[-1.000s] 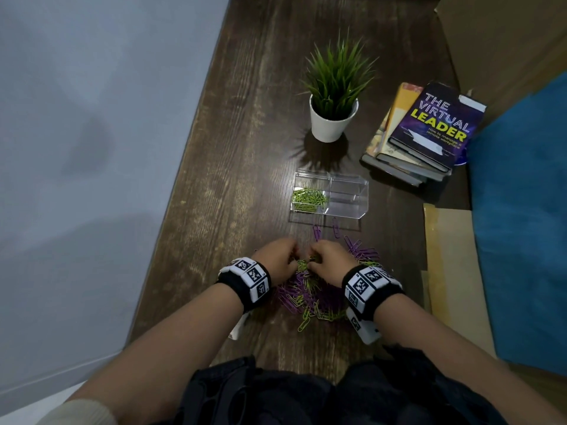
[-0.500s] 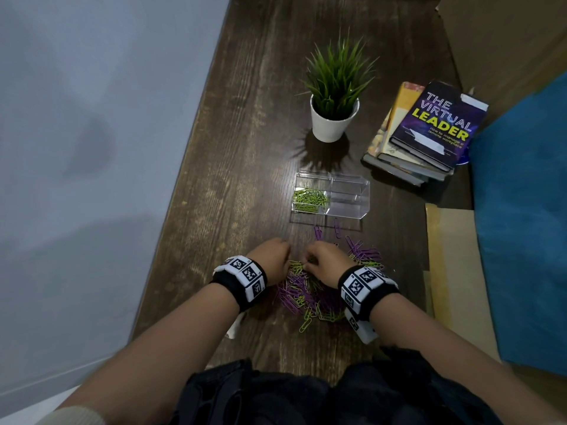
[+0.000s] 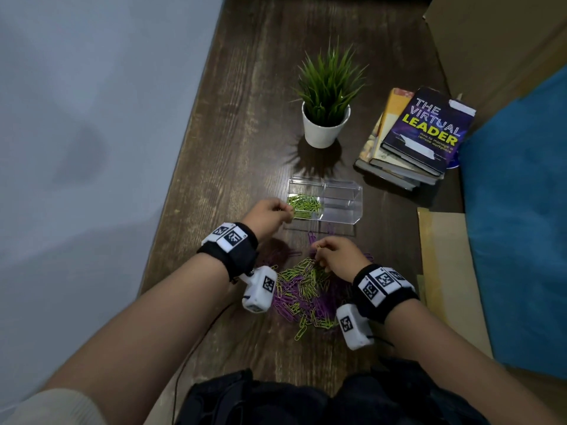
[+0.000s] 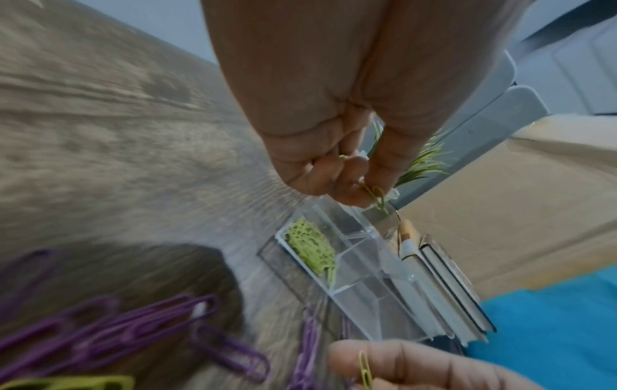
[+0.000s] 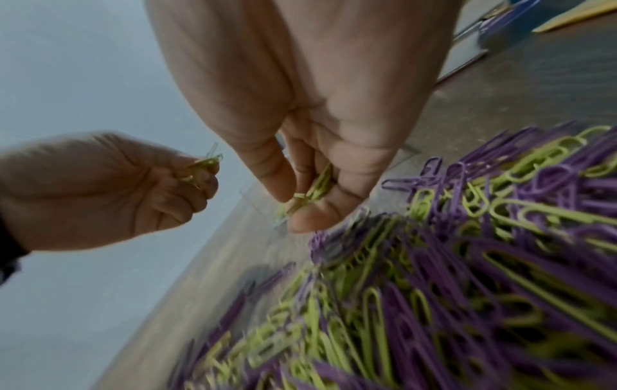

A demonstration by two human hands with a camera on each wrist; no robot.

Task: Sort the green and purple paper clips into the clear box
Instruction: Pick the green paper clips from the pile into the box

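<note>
A mixed heap of green and purple paper clips (image 3: 302,294) lies on the dark wooden table (image 3: 251,124) in front of me. Beyond it stands the clear box (image 3: 340,200), with a bunch of green clips (image 3: 303,205) in its left compartment; the right compartment looks bare. My left hand (image 3: 270,214) is lifted at the box's left near corner and pinches green clips (image 4: 377,196). My right hand (image 3: 334,256) hovers over the heap's far edge and pinches green clips (image 5: 313,190) between thumb and fingers.
A potted plant (image 3: 326,99) in a white pot stands behind the box. A stack of books (image 3: 420,136) lies to the right of it. A blue cushion (image 3: 518,216) and a cardboard sheet (image 3: 445,271) border the table's right side; a pale wall (image 3: 92,118) runs along the left.
Both hands were down in the heap. The left hand has since risen and moved forward to the clear box with green clips; the right hand has lifted slightly, holding green clips.
</note>
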